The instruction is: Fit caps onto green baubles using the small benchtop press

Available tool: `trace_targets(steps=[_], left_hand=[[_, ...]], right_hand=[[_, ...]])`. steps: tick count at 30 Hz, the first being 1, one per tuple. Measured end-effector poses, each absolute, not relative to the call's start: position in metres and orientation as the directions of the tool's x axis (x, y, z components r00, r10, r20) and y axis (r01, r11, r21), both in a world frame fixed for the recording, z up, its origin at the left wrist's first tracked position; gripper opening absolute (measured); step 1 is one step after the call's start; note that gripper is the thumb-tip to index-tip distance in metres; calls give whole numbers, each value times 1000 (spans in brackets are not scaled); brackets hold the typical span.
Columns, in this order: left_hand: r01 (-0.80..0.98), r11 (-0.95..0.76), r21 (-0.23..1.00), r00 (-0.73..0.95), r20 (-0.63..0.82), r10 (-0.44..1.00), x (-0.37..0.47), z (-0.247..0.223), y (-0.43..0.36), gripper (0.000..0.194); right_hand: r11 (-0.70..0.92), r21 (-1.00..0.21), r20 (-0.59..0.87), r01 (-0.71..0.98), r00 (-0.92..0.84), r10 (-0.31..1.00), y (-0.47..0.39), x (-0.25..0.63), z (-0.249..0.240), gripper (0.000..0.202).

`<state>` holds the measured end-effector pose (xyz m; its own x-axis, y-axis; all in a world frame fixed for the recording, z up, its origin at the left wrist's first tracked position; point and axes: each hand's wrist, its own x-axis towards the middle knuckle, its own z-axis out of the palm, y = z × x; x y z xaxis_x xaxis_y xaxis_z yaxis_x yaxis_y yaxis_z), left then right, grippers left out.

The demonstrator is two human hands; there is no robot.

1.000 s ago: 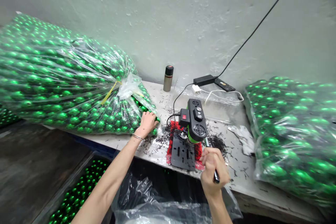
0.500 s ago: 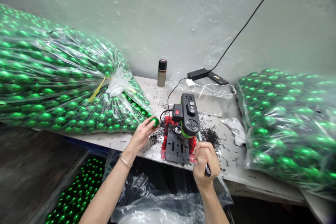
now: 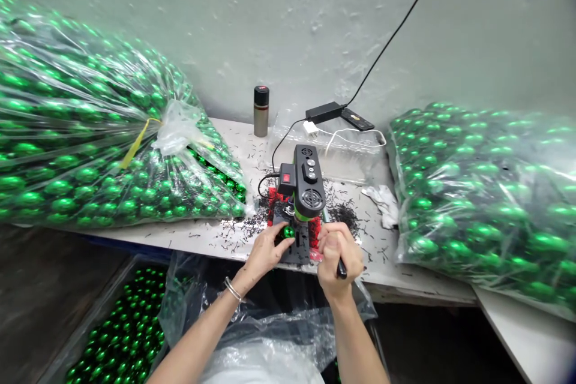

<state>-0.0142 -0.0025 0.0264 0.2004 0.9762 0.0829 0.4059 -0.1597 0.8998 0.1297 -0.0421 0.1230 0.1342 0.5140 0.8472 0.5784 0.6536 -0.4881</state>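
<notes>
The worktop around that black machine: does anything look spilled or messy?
Yes: dark slivers lie scattered across the pale worktop, heaped thickest just right of the black machine, looking like uncleared debris. A crumpled white item also lies loose beside the right-hand bag of green balls.

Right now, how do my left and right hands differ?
Your left hand pinches a green ball, while your right hand wraps around a handle. A silver bracelet circles the left hand's wrist; the right hand's shows none. Both are ungloved, near the black machine.
</notes>
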Motion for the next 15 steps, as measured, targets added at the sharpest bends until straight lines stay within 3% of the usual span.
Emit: trace_targets(steps=[3, 8, 15], left_hand=[[512, -319, 797, 248, 218, 944, -12, 26, -3, 34], [592, -437, 677, 295, 323, 899, -14, 23, 0, 30], [630, -453, 631, 291, 349, 891, -15, 19, 0, 31]], right_hand=[[654, -486, 847, 580, 126, 517, -43, 130, 120, 27], [653, -482, 845, 584, 111, 523, -44, 130, 119, 27], [640, -496, 837, 587, 128, 531, -45, 130, 119, 28]])
